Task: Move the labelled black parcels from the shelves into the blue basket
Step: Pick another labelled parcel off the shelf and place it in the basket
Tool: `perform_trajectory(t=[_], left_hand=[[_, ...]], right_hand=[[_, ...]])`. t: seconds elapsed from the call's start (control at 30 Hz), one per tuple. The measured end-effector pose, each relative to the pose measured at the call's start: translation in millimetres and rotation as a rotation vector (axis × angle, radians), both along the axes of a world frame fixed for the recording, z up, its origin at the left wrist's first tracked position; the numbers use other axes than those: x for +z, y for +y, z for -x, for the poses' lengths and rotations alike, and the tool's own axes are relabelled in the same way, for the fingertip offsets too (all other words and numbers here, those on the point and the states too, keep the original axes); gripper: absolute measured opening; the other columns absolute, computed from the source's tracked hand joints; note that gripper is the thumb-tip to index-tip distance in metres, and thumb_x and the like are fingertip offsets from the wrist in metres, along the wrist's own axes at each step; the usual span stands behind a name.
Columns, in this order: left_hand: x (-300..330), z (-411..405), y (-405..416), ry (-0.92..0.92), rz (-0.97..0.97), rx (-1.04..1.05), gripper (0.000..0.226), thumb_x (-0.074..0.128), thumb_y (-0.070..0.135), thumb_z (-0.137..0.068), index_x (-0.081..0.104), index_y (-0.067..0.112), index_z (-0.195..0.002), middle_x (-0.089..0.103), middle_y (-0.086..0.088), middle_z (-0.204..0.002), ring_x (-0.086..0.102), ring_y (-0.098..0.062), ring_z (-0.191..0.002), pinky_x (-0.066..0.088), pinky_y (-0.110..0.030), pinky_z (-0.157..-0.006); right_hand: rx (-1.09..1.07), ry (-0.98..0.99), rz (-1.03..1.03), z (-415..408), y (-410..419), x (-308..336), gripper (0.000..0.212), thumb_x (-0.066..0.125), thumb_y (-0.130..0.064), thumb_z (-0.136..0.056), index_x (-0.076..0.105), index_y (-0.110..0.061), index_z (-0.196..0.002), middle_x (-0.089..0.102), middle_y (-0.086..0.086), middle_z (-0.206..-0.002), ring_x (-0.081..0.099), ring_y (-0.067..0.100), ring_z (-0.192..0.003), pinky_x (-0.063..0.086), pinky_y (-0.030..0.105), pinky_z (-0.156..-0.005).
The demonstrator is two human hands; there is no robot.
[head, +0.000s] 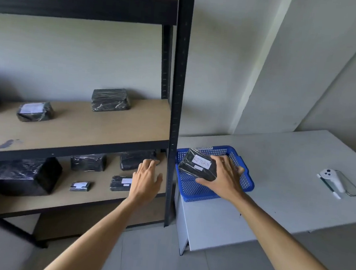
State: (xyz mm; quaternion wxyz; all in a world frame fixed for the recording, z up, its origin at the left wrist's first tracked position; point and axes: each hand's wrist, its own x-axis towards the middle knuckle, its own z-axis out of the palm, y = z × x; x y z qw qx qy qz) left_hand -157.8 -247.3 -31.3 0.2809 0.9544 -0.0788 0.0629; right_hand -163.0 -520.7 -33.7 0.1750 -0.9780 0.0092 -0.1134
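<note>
A wrapped parcel (198, 166) is being gripped along its sides by the right hand (222, 176) over the blue basket (247, 182); its film is probably slippery. The left hand (146, 181) is being held open, empty.

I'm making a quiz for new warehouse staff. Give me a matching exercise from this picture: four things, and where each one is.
Things:
1. RETURN parcel
2. blue basket
3. white controller
4. large black parcel

Places:
A. lower shelf, far left
B. on the white table, beside the shelf post
C. in the right hand, over the basket
D. on the white table, far right

Pairs: 1-C, 2-B, 3-D, 4-A
</note>
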Motion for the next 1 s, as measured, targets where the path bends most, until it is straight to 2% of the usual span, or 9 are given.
perform_trajectory(t=[0.27,0.37,0.43,0.53,0.63,0.77,0.83,0.93,1.0], left_hand=[[-102,-57,-74,-0.016,0.025,-0.084,0.036,0.054,0.02,-0.087,0.049,0.015,-0.122,0.049,-0.006,-0.12,0.048,-0.023,-0.102,0.049,-0.042,-0.086],[-129,-60,-95,0.02,0.172,0.018,0.045,0.055,0.015,-0.086,0.044,0.012,-0.13,0.047,-0.007,-0.124,0.044,-0.019,-0.108,0.044,-0.035,-0.097],[-150,-62,-108,0.065,0.275,0.093,0.054,0.055,0.013,-0.087,0.037,0.009,-0.137,0.045,-0.007,-0.126,0.042,-0.019,-0.113,0.042,-0.039,-0.103],[-168,-63,-122,0.128,0.361,0.148,0.069,0.056,0.015,-0.09,0.02,0.008,-0.148,0.033,-0.008,-0.145,0.035,-0.023,-0.133,0.033,-0.042,-0.112],[-176,-63,-127,0.154,0.417,0.132,0.075,0.05,0.011,-0.093,0.004,0.016,-0.152,0.019,-0.001,-0.157,0.024,-0.017,-0.142,0.025,-0.029,-0.114],[-181,-62,-127,0.181,0.481,0.076,0.083,0.038,-0.004,-0.09,-0.009,0.022,-0.152,0.003,0.004,-0.162,0.017,-0.007,-0.144,0.011,0.002,-0.101],[-184,-63,-126,0.17,0.492,0.058,0.086,0.037,-0.008,-0.087,-0.01,0.022,-0.152,0.0,0.006,-0.162,0.016,-0.001,-0.141,0.012,0.004,-0.099],[-188,-65,-125,0.119,0.473,0.031,0.086,0.035,-0.011,-0.085,-0.01,0.018,-0.152,-0.004,0.006,-0.162,0.008,0.0,-0.144,0.011,-0.001,-0.106],[-189,-66,-126,0.117,0.466,0.039,0.085,0.034,-0.012,-0.085,-0.01,0.017,-0.152,-0.004,0.006,-0.161,0.004,0.007,-0.141,0.009,0.001,-0.104]], right_hand=[[-0.12,0.093,0.06,-67,-51,-86,0.099,0.07,-0.083,-0.055,0.044,-0.029,-0.134,0.049,0.0,-0.137,0.042,0.021,-0.131,0.028,0.05,-0.097],[-0.15,0.102,0.047,-81,-56,-107,0.1,0.068,-0.084,-0.056,0.043,-0.028,-0.135,0.048,0.001,-0.135,0.044,0.023,-0.127,0.028,0.049,-0.095],[-0.159,0.107,0.043,-93,-57,-124,0.1,0.067,-0.084,-0.056,0.043,-0.027,-0.135,0.048,0.002,-0.133,0.043,0.022,-0.123,0.029,0.046,-0.092],[-0.128,0.126,0.054,-104,-53,-145,0.102,0.061,-0.088,-0.054,0.041,-0.026,-0.133,0.048,0.002,-0.129,0.044,0.022,-0.12,0.035,0.048,-0.091],[-0.096,0.169,0.105,-114,-46,-161,0.107,0.057,-0.093,-0.05,0.041,-0.027,-0.133,0.049,0.001,-0.128,0.043,0.022,-0.119,0.034,0.047,-0.088],[-0.025,0.227,0.193,-120,-37,-178,0.114,0.049,-0.099,-0.051,0.038,-0.027,-0.138,0.046,0.002,-0.128,0.042,0.022,-0.119,0.031,0.047,-0.089],[0.008,0.249,0.21,-121,-33,-184,0.115,0.047,-0.1,-0.053,0.036,-0.026,-0.141,0.043,0.002,-0.13,0.04,0.023,-0.122,0.029,0.048,-0.092],[0.041,0.268,0.2,-124,-33,-187,0.118,0.04,-0.102,-0.054,0.032,-0.025,-0.144,0.04,0.002,-0.133,0.037,0.023,-0.126,0.027,0.049,-0.094],[0.063,0.293,0.185,-125,-35,-185,0.117,0.04,-0.1,-0.058,0.029,-0.025,-0.147,0.038,0.002,-0.134,0.034,0.023,-0.128,0.026,0.05,-0.098]])
